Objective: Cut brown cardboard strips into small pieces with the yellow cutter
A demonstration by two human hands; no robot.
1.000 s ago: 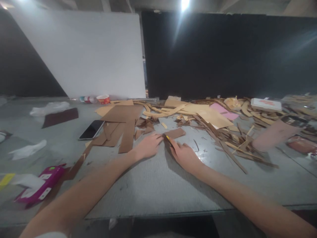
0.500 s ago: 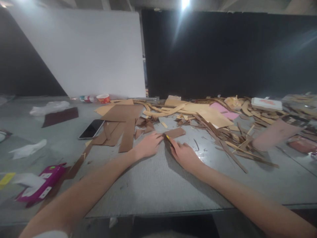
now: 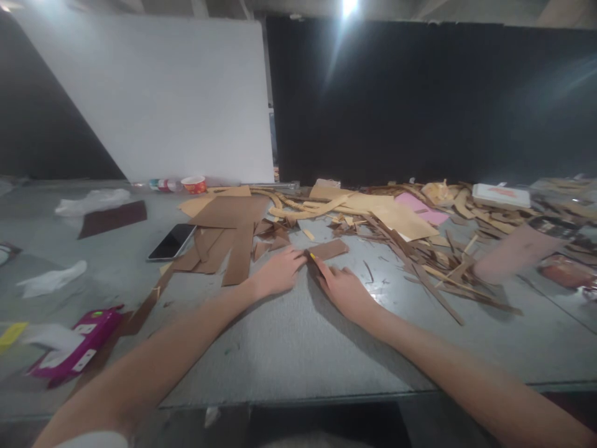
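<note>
Brown at centre: one short flat piece [image 3: 334,248], one slim yellow-marked tool [image 3: 313,256], two bare hands working them. Around the grey surface [image 3: 280,361], count one phone [image 3: 171,242], one red-and-white cup [image 3: 194,185] up by the far edge, one pink sheet [image 3: 433,216], one white box [image 3: 501,195] toward the far right corner, one magenta packet [image 3: 100,330] near the near left corner. Long strips [image 3: 438,294] tangle off to the right, too many to number, with one pinkish cylinder [image 3: 513,252] beside them! Brown sheets [image 3: 239,261] overlap left of centre, and small scraps [image 3: 275,235] crowd just past the left hand [image 3: 281,272]. Now the right hand [image 3: 347,292]: pinching the tool, index finger stretched along it. Left fingers bend down by the piece's left end; pressing or gripping, I can't make out. The piece lies just beyond both hands, well in from the near edge, the tool's dark tip right beside the left fingertips.
</note>
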